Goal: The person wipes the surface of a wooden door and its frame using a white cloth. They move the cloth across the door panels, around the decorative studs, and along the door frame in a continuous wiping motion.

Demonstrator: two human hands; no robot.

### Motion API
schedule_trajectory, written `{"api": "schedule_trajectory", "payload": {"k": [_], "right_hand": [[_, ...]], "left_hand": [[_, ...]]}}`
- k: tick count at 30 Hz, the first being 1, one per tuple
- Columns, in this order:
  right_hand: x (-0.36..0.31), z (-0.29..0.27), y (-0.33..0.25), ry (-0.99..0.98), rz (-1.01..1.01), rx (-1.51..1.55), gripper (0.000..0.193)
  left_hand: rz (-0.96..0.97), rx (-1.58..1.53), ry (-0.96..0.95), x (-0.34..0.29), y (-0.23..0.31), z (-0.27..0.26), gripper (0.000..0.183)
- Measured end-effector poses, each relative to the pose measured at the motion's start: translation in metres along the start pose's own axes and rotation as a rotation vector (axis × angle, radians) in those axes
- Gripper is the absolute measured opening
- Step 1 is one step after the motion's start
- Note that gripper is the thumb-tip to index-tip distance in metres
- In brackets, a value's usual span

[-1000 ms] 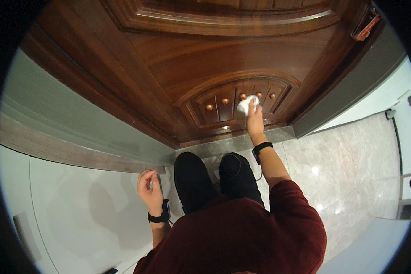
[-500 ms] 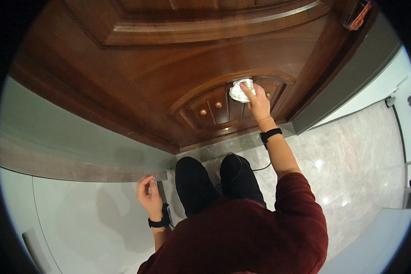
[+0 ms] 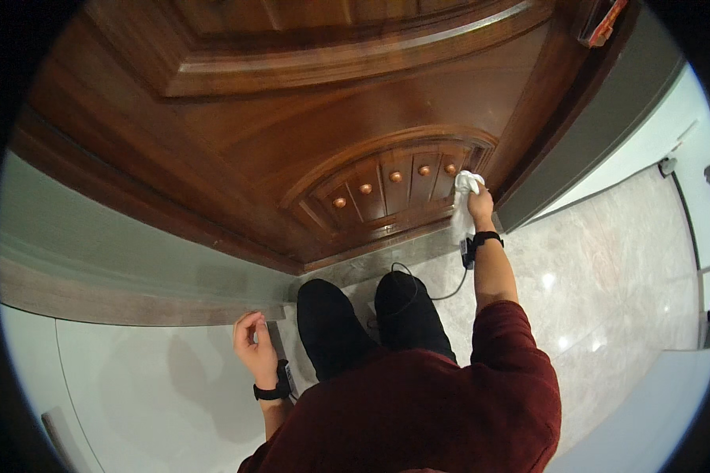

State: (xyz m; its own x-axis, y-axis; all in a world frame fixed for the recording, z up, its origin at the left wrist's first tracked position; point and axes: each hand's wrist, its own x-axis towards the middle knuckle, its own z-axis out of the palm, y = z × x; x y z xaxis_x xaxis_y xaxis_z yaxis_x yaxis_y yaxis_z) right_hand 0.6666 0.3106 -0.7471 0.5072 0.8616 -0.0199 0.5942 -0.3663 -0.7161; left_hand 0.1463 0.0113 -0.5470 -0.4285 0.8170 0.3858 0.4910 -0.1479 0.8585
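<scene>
My right hand (image 3: 480,206) is closed around a crumpled white cloth (image 3: 468,183), beside the lower right corner of the arched panel (image 3: 383,206) on a brown wooden door (image 3: 355,118). A loose end of the cloth seems to hang below the hand, blurred. A row of several round copper-coloured studs (image 3: 395,176) crosses the panel, the rightmost just beyond the cloth. My left hand (image 3: 255,347) hovers over the white cabinet front at lower left. Its fingers are loosely bent, the thumb apart from them, and nothing shows in it.
A grey frame (image 3: 592,134) borders the door on the right. Along the left runs a grey-green panel (image 3: 134,229) above white cabinet fronts (image 3: 150,386). Marble-look floor (image 3: 599,268) lies at right. A thin dark cable (image 3: 450,296) loops near my knees.
My right hand has moved right and down with the cloth, from the middle of the arched panel to its right corner, uncovering studs. My left hand has barely moved.
</scene>
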Motion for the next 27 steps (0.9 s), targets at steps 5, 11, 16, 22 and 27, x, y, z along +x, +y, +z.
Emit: {"api": "schedule_trajectory", "payload": {"k": [5,11,16,22,27], "right_hand": [[0.020,-0.011,-0.070,-0.025,0.154,0.571,0.035],[-0.044,-0.112,-0.169,0.431,-0.439,0.633,0.034],[-0.060,-0.120,-0.236,0.535,-0.857,0.047,0.083],[-0.003,-0.130,-0.206,0.567,-0.357,0.143,0.084],[0.022,-0.220,-0.195,0.658,-0.433,-0.052,0.075]], "left_hand": [[0.017,-0.001,0.008,0.006,0.001,0.003,0.008],[-0.007,-0.056,-0.033,0.013,-0.007,0.019,0.008],[0.000,-0.095,-0.059,0.017,-0.011,0.031,0.009],[-0.012,-0.049,-0.058,0.020,-0.010,0.024,0.009],[0.031,-0.094,-0.076,0.025,-0.006,0.035,0.010]]}}
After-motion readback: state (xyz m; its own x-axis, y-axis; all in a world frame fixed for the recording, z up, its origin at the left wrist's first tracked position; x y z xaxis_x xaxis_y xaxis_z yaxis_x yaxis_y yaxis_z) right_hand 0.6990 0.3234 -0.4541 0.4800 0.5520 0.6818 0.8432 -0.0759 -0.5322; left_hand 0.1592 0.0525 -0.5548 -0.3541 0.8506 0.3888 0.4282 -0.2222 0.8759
